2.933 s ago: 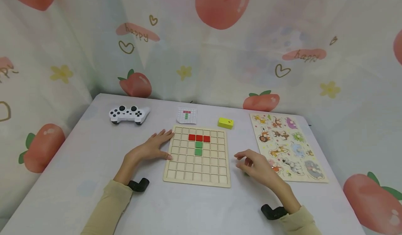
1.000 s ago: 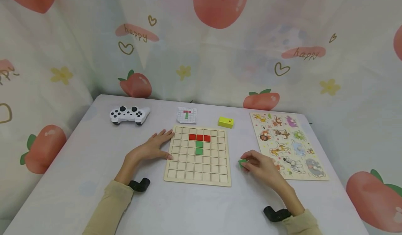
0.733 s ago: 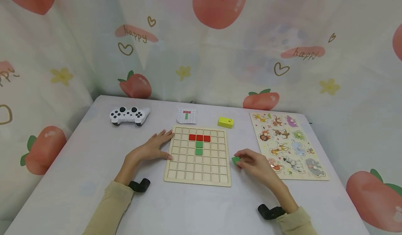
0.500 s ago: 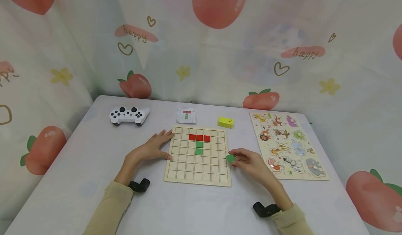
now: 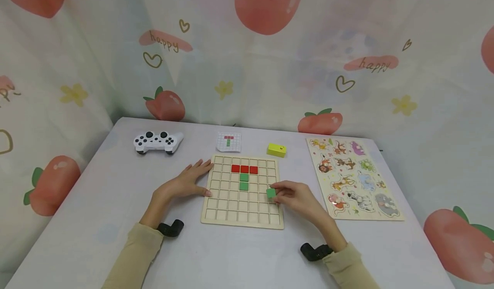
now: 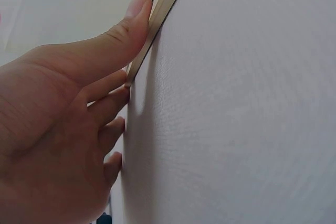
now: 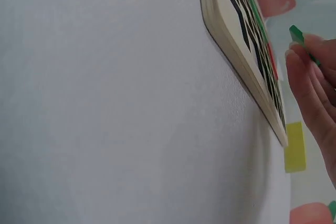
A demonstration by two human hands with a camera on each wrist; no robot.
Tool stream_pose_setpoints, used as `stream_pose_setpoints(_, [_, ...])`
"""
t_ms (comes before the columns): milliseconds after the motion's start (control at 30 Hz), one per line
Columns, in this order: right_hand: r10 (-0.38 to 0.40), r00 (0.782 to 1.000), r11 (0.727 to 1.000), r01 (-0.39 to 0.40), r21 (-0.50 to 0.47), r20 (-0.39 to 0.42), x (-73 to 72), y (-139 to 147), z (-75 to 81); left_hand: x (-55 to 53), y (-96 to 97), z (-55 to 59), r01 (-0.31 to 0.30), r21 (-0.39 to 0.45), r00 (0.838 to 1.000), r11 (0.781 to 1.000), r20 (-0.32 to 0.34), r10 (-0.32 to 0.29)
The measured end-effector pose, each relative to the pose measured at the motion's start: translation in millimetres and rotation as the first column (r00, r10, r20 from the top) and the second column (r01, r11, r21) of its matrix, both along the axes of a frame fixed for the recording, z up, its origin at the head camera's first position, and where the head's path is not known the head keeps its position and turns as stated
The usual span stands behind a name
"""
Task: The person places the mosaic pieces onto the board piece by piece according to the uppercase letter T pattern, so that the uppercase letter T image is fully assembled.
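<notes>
A wooden grid board (image 5: 224, 216) lies mid-table, with a row of three red tiles (image 5: 245, 169) and two green tiles (image 5: 244, 182) below the middle one, forming a T. My left hand (image 5: 185, 181) rests at the board's left edge, thumb and fingertips against it, fingers extended. In the left wrist view the thumb (image 6: 118, 35) lies along the board's side. Between thumb and fingertips my right hand (image 5: 295, 197) pinches a green square tile (image 5: 271, 193), held over the right columns of the board. The right wrist view shows that tile (image 7: 296, 34) raised above the board's surface.
Behind the board lies a small pattern card (image 5: 228, 142) printed with a red and green T. A yellow block (image 5: 276, 150) stands to its right, and a white game controller (image 5: 158, 142) at the back left. An animal puzzle board (image 5: 353, 179) occupies the right side.
My right hand picked up a green tile right of the board and carried it left until it overlaps the board's right columns. The left hand stays at the board's edge.
</notes>
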State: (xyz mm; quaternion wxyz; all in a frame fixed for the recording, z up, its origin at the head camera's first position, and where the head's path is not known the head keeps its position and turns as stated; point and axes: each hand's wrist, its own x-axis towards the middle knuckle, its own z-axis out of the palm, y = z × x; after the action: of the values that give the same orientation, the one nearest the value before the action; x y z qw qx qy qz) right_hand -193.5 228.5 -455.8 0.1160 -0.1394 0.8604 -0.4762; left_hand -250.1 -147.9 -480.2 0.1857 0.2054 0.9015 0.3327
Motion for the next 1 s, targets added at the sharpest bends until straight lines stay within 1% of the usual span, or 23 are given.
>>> stream_pose_setpoints(200, [-0.004,1.000,1.000,0.004,0.001,0.000,-5.5,-11,-0.7,-0.2,-0.3,0.5,0.002,0.002,1.000,1.000,0.001,-0.002])
stream_pose_setpoints(367, [0.014,1.000,1.000,-0.014,0.018,-0.011,-10.4,-21,-1.3,-0.3,-0.6,-0.1,0.000,0.005,1.000,1.000,0.001,0.000])
stream_pose_setpoints(700, [0.112,0.992,0.991,-0.107,0.077,-0.065,-17.8,-42,-1.7,0.5,-1.6,0.5,-0.007,0.001,1.000,1.000,0.002,0.007])
stream_pose_setpoints(867, [0.152,0.987,0.983,-0.145,0.109,-0.051,-20.5,-52,-1.4,-0.6,-1.4,-0.9,0.001,0.003,1.000,1.000,-0.003,-0.001])
stream_pose_setpoints(1000, [0.178,0.983,0.974,-0.170,0.150,-0.037,-22.5,-58,-3.5,-0.4,-0.3,0.7,0.002,0.005,1.000,1.000,-0.003,-0.002])
